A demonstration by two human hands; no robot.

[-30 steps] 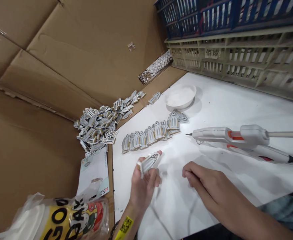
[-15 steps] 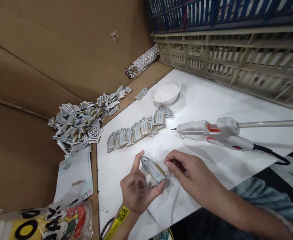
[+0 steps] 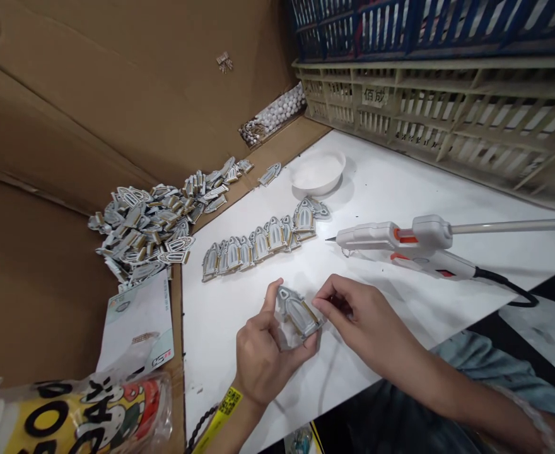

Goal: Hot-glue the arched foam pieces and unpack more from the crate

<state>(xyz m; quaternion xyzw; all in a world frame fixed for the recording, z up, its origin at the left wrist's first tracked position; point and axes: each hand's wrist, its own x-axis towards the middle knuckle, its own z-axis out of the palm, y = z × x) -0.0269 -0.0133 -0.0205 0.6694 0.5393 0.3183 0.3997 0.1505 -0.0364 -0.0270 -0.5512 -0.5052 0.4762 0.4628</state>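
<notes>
A small grey arched piece with gold strips point(image 3: 298, 313), shaped like a pointed window, is held by its ends between the thumb and fingers of my left hand point(image 3: 265, 353). My right hand point(image 3: 353, 312) is close against its right side, thumb and forefinger pinched together; whatever is in the pinch is too small to make out. Just beyond my hands runs a row of similar arched pieces point(image 3: 261, 244) lying on the white board point(image 3: 221, 315). A white glue gun point(image 3: 400, 243) lies to the right, its nozzle pointing left towards the row.
A white dish point(image 3: 318, 173) sits behind the row. More arched pieces are heaped in a pile point(image 3: 149, 227) at the left, by a cardboard wall point(image 3: 130, 82). White-tipped sticks point(image 3: 275, 116) fill a slot at the back. Stacked crates point(image 3: 429, 113) stand back right; a printed card point(image 3: 135, 328) lies left.
Both hands have shifted slightly in view, and the arched piece has turned a little more upright. My right fingertips have come closer to its side edge.
</notes>
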